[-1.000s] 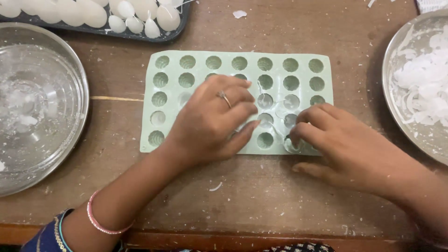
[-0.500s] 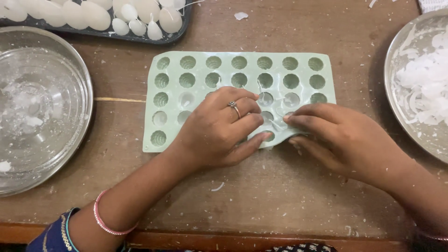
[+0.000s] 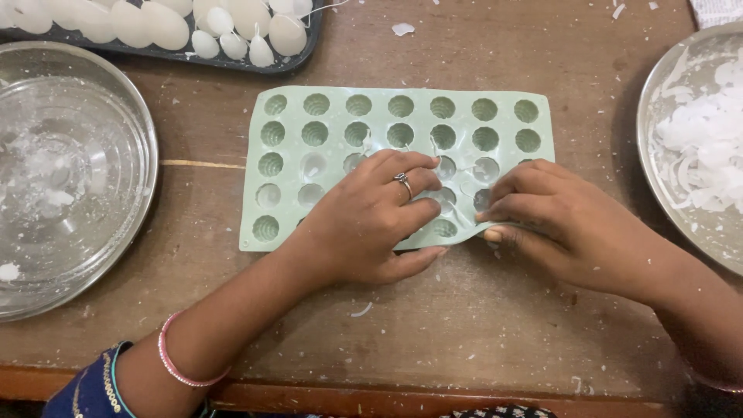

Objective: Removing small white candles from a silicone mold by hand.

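Scuffed wooden table (image 3: pixel 480 325) carries a green mould (image 3: pixel 340 124), centre. Left hand (image 3: pixel 371 220) presses flat, fingers together; right hand (image 3: pixel 565 224) pinches its near edge. Soft, floppy, probably light; grip edges.

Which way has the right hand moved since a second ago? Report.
Yes: right hand crept slightly up the green mould, away from the table edge.
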